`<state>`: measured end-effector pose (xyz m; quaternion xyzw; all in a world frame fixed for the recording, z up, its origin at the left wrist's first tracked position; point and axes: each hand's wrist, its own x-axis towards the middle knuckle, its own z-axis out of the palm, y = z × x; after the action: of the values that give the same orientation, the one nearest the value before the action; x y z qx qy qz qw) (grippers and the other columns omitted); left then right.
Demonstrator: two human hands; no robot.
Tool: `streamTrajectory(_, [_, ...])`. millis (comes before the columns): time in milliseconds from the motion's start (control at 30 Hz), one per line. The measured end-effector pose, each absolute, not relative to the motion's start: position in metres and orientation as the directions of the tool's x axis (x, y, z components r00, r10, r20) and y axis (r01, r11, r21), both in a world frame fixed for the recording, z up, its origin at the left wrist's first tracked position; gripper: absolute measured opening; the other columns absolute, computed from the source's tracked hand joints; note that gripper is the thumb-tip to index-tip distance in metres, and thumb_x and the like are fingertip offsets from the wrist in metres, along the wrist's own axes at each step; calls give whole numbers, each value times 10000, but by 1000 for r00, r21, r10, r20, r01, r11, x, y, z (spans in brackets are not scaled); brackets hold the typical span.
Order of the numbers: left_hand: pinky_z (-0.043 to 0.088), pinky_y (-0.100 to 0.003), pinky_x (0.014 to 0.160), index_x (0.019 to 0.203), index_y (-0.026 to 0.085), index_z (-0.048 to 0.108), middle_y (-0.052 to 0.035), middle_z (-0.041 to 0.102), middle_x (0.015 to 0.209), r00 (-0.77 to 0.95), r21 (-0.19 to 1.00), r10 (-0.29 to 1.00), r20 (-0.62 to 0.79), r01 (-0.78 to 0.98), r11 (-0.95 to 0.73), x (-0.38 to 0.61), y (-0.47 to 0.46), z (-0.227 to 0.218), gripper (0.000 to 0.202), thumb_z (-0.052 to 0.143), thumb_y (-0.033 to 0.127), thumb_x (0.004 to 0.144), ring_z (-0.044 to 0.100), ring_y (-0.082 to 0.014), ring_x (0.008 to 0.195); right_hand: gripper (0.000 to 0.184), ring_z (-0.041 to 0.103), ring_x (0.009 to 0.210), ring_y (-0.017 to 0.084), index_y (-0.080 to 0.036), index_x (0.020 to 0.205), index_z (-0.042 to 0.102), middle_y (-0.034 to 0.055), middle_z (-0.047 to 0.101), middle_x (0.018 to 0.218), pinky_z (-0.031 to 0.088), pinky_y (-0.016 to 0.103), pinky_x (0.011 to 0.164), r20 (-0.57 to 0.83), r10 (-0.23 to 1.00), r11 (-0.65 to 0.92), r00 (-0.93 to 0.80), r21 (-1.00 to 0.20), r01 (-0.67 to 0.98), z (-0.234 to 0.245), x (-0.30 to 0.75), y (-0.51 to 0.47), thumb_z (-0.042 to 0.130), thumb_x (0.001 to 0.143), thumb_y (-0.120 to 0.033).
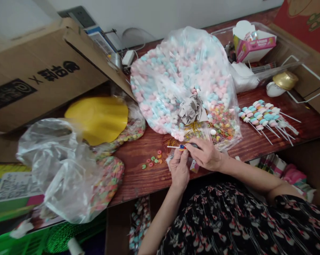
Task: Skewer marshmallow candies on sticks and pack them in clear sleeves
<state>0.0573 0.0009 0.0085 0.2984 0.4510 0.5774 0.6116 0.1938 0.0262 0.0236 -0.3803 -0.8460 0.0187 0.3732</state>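
Note:
Above the table's front edge, my left hand (179,168) pinches a white stick (172,146) that points left. A small blue, red and yellow piece (182,146) sits at its right end, between both hands' fingertips. Bent close against it, the fingers of my right hand (206,154) are closed at that end, and something dark shows by them. I cannot make out exactly what the coloured piece is. Loose ring-shaped candies (150,161) lie left of my hands. Behind them is a large clear bag of pastel marshmallows (162,85), with a bag of ring candies (220,125) at its front.
Finished-looking marshmallow skewers (260,115) lie in a pile at right. A crumpled grey paper (193,108) rests on the marshmallow bag. At left are a cardboard box (43,63), a yellow sheet (98,118) and a clear plastic bag (59,170). A pink carton (255,47) stands at back right.

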Motion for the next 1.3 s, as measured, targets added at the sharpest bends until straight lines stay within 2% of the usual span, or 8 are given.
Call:
streamTrajectory(167, [501, -235, 891, 928, 204, 732, -25, 721, 980, -123, 812, 961, -247, -567, 136, 65, 3, 14, 227, 762, 348, 755, 665, -120, 916, 378, 492, 1248, 283, -87, 1280, 544, 235, 481, 1343, 491, 440, 978, 652, 675, 700, -345, -418, 578, 14, 182, 19, 418, 926, -136])
streamTrajectory(400, [528, -251, 780, 908, 162, 739, -57, 735, 943, -29, 804, 957, -289, -551, 226, 50, 8, 17, 298, 804, 357, 693, 676, -144, 828, 392, 357, 1389, 244, -201, 1325, 533, 147, 321, 1515, 389, 451, 1106, 531, 748, 661, -399, -649, 376, 25, 190, 11, 466, 939, -199])
streamTrajectory(567, [424, -176, 438, 784, 143, 691, 24, 627, 597, 171, 822, 916, -363, -403, 401, 35, 9, 23, 279, 805, 375, 680, 509, -62, 452, 410, 357, 1359, 246, -298, 1312, 540, 71, 326, 1537, 372, 470, 1055, 601, 601, 796, -527, -395, 458, 42, 221, 30, 490, 920, -188])
streamTrajectory(700, [476, -212, 509, 761, 109, 681, -15, 638, 578, 394, 822, 833, -389, -259, 507, 29, 12, 28, 308, 787, 393, 704, 566, -96, 493, 428, 291, 1389, 238, -333, 1323, 514, -14, 497, 1435, 258, 481, 1056, 435, 354, 933, -828, -109, 342, 54, 235, 48, 431, 939, -164])
streamTrajectory(867, [458, -213, 492, 756, 95, 654, -63, 674, 645, 605, 749, 645, -467, -117, 652, 26, 14, 32, 291, 765, 363, 730, 607, -124, 508, 255, 491, 1062, 197, -227, 1054, 648, 35, 676, 1024, 274, 416, 917, 364, 309, 949, -879, -186, 256, 51, 232, 56, 419, 946, -197])
streamTrajectory(1033, [389, -175, 461, 838, 93, 654, -54, 642, 687, 688, 737, 555, -468, -43, 674, 22, 14, 30, 321, 729, 393, 754, 547, -85, 514, 211, 440, 848, 187, -172, 787, 615, 48, 613, 821, 267, 371, 833, 300, 356, 931, -885, -192, 310, 45, 230, 45, 429, 887, -159])
streamTrajectory(1167, [342, -184, 457, 814, 131, 623, -7, 566, 632, 646, 877, 608, -463, 235, 418, 24, 10, 31, 319, 565, 440, 870, 442, -69, 479, 140, 431, 805, 189, -151, 759, 598, 64, 606, 786, 262, 362, 805, 212, 501, 855, -839, -268, 444, 42, 227, 34, 478, 829, -136])
streamTrajectory(1300, [425, -256, 633, 790, 147, 614, -29, 561, 705, 547, 849, 831, -99, 482, -216, 34, 6, 27, 228, 468, 286, 898, 491, -126, 643, 109, 440, 732, 171, -133, 726, 610, 73, 606, 747, 283, 320, 720, 57, 686, 677, -726, -415, 607, 38, 221, 32, 519, 785, -121])
